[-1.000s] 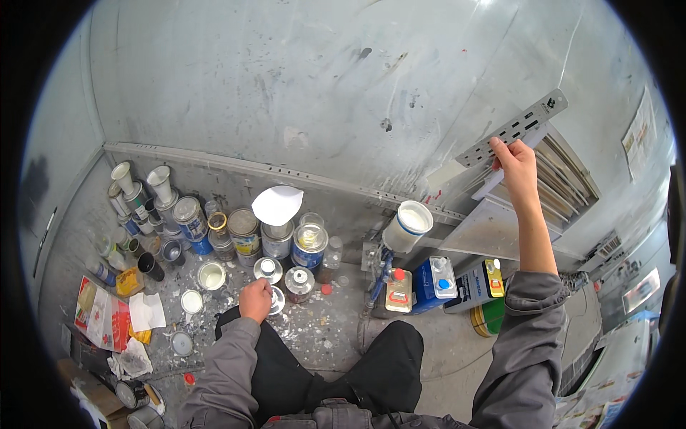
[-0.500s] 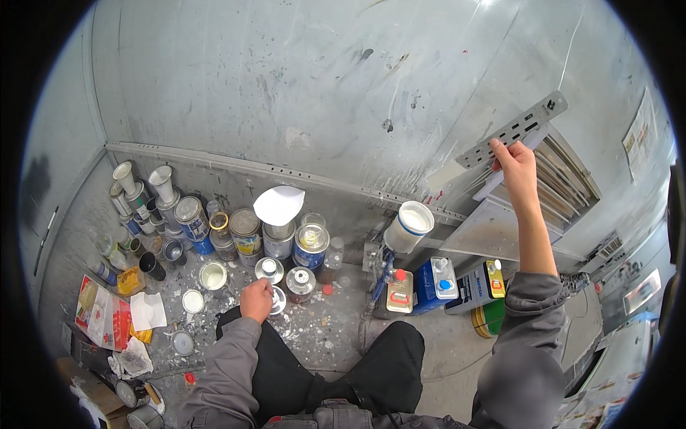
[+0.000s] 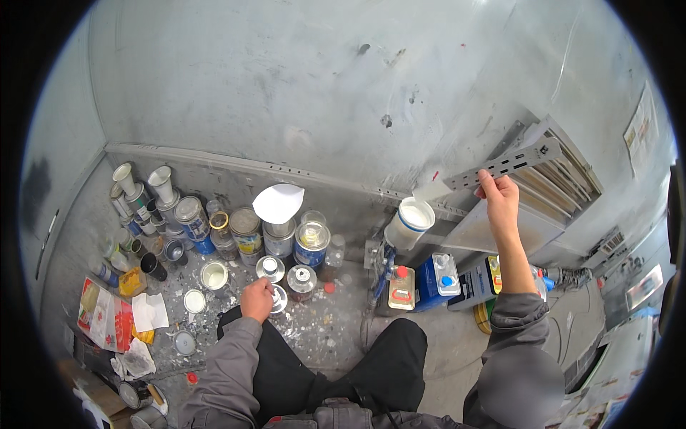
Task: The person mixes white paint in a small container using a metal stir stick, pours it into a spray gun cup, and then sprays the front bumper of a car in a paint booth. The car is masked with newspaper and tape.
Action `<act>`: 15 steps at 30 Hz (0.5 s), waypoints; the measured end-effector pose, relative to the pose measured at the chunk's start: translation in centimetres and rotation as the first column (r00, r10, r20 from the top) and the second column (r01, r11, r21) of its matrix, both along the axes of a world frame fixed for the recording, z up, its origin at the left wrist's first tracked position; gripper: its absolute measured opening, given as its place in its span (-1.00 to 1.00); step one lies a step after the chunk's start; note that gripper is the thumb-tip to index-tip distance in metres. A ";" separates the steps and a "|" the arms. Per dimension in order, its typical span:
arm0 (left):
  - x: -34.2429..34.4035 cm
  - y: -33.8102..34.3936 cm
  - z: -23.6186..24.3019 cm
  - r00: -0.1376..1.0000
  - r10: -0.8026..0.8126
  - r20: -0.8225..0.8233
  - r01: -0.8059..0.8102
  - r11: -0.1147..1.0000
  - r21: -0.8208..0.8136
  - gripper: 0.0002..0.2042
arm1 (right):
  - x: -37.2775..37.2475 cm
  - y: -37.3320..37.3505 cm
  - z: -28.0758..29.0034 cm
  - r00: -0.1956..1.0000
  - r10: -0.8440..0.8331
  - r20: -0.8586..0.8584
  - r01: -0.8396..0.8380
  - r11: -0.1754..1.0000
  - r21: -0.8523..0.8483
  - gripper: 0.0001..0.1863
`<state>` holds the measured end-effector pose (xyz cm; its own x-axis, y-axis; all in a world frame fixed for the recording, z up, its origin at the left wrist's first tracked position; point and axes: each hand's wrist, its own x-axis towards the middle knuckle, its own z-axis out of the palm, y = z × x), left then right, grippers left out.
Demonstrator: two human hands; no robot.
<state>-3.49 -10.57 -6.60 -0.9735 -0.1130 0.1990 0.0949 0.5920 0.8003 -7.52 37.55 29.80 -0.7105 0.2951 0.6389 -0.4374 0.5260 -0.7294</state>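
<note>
My right hand (image 3: 501, 198) grips a grey slotted metal strip (image 3: 516, 159), thumb on its upper face. A small pale card (image 3: 433, 190) sticks out from the strip's lower left end, just above a spray gun's cup. White liquid shows in that open cup (image 3: 416, 217), which sits on the blue spray gun (image 3: 380, 277) by the wall. My left hand (image 3: 257, 299) is closed in a fist above my knee, beside a silver-topped can (image 3: 279, 300); whatever is in it, if anything, is hidden.
Paint cans (image 3: 246, 232) and mixing cups (image 3: 163, 184) stand along the wall. Right of the spray gun are a red-capped tin (image 3: 401, 289) and a blue container (image 3: 434, 284). A wall rack (image 3: 564, 171) holds thin panels. An open white-filled tub (image 3: 214, 275) stands on the spattered surface.
My right hand has come down and slightly left with the metal strip, bringing the pale card close above the spray gun's cup. My left hand stays in place.
</note>
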 end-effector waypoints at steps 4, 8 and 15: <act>-0.4 -0.5 -0.9 1.000 -0.015 0.001 0.015 1.000 0.006 -0.92 | 1.2 1.3 -2.2 0.988 -0.130 0.088 0.121 0.988 0.096 -0.54; -0.7 -0.5 -1.2 0.998 -0.057 -0.021 0.056 0.998 -0.022 -0.91 | 2.8 1.8 -5.0 0.984 -0.159 0.074 0.158 0.987 0.027 -0.51; -0.6 -1.0 -1.7 0.997 -0.071 -0.033 0.068 0.993 -0.093 -0.88 | 5.0 3.2 -9.3 0.977 -0.178 0.121 0.215 0.828 -0.518 -0.64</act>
